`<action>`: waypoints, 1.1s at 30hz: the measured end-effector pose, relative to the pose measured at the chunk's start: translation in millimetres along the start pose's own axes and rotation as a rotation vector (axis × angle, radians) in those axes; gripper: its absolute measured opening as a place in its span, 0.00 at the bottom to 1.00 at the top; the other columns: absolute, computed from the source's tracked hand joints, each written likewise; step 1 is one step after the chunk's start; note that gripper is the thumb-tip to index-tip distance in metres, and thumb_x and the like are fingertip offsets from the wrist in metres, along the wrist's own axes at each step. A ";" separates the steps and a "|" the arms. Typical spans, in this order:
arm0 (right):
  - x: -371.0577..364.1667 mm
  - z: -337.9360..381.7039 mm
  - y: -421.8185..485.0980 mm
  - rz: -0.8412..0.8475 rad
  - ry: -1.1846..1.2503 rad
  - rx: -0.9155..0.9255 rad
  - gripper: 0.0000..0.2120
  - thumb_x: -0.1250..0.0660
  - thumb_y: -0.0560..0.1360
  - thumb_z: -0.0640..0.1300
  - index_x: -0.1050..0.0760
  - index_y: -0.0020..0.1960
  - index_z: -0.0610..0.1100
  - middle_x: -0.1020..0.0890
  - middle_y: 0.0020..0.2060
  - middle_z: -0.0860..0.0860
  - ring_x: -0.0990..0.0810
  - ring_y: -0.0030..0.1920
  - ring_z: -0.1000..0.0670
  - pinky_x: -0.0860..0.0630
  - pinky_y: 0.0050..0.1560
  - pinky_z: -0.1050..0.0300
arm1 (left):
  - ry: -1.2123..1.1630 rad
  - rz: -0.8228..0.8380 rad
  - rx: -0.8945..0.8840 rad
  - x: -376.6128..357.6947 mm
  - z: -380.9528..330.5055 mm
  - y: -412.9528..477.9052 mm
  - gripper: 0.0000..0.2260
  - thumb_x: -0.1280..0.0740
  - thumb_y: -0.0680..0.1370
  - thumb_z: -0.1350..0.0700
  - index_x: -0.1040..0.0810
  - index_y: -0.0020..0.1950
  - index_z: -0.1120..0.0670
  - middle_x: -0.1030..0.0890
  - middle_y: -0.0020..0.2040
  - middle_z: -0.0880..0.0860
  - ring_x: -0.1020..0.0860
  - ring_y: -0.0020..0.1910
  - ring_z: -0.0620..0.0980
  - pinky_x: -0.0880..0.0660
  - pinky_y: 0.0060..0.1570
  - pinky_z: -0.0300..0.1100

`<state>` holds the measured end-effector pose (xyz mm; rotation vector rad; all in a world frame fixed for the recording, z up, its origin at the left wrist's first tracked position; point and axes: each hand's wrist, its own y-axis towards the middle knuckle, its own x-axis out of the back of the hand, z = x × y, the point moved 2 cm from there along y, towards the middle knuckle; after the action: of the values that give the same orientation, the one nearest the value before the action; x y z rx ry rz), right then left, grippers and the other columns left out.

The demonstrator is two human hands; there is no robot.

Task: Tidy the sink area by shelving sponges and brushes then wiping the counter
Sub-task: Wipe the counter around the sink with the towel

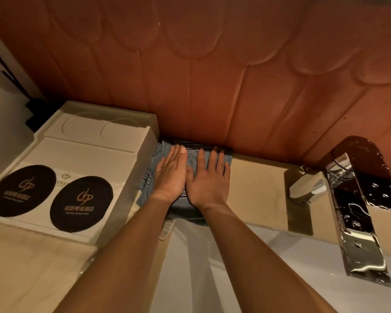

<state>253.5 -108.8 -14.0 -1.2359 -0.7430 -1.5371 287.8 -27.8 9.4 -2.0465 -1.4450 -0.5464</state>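
Head view: the left hand (171, 175) and right hand (209, 180) lie flat, side by side and touching, on a blue-grey cloth (154, 172). Their fingers (212, 158) are stretched out straight, gripping nothing. The cloth sits on the tabletop (257, 186) against the brown wall (212, 75), just beside a white tray (88, 154) bearing two black coasters (81, 204). A wet chrome faucet (352, 211) stands well apart to the right, over the sink (280, 267).
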 end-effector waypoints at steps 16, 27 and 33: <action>16.7 -67.9 -17.8 -0.034 -0.049 0.034 0.28 0.58 0.80 0.58 0.58 0.77 0.50 0.57 0.77 0.46 0.62 0.76 0.46 0.62 0.74 0.50 | -0.174 0.161 0.081 -44.6 -44.2 -30.4 0.24 0.58 0.81 0.42 0.52 0.76 0.46 0.55 0.78 0.44 0.60 0.75 0.41 0.64 0.71 0.39; 25.5 -99.8 -38.2 -0.013 -0.081 -0.037 0.28 0.58 0.79 0.57 0.60 0.76 0.50 0.60 0.76 0.47 0.64 0.76 0.48 0.63 0.74 0.52 | -0.108 0.254 0.064 -72.0 -59.1 -41.1 0.24 0.58 0.81 0.44 0.55 0.76 0.49 0.57 0.78 0.47 0.60 0.75 0.41 0.64 0.71 0.40; 26.0 -112.9 -56.5 -0.002 -0.079 -0.008 0.30 0.62 0.77 0.59 0.61 0.76 0.48 0.60 0.76 0.45 0.64 0.76 0.47 0.64 0.74 0.52 | -0.042 0.271 0.028 -85.5 -54.1 -60.4 0.25 0.58 0.81 0.44 0.58 0.76 0.50 0.59 0.77 0.47 0.61 0.75 0.40 0.65 0.72 0.40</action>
<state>161.8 -199.4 -15.8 -1.3087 -0.7903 -1.5013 202.1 -108.7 10.1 -2.1968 -1.1648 -0.3708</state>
